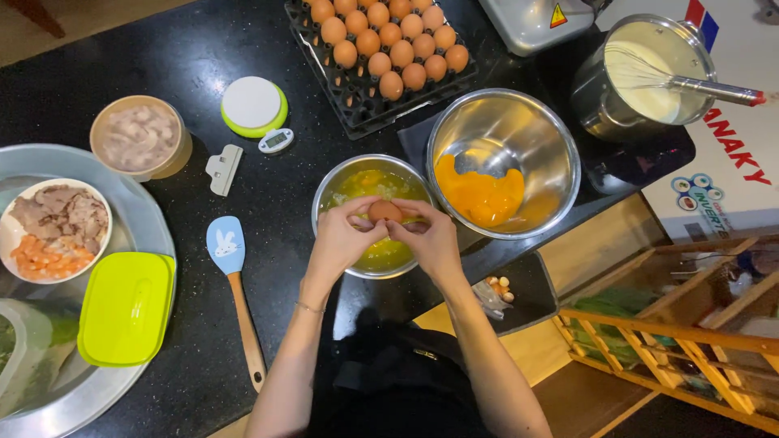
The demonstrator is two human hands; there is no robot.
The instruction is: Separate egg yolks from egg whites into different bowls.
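Both hands, left (pixel 339 237) and right (pixel 430 237), pinch an egg (pixel 385 212) thumbs-up.

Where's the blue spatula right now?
In the head view, the blue spatula lies on the black counter, left of the left hand, between the lime-green lidded container and the smaller steel bowl.

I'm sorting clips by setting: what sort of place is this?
Probably a kitchen, home or small food business: both hands hold an egg over a steel bowl, beside a tray of eggs and a pot with a whisk.
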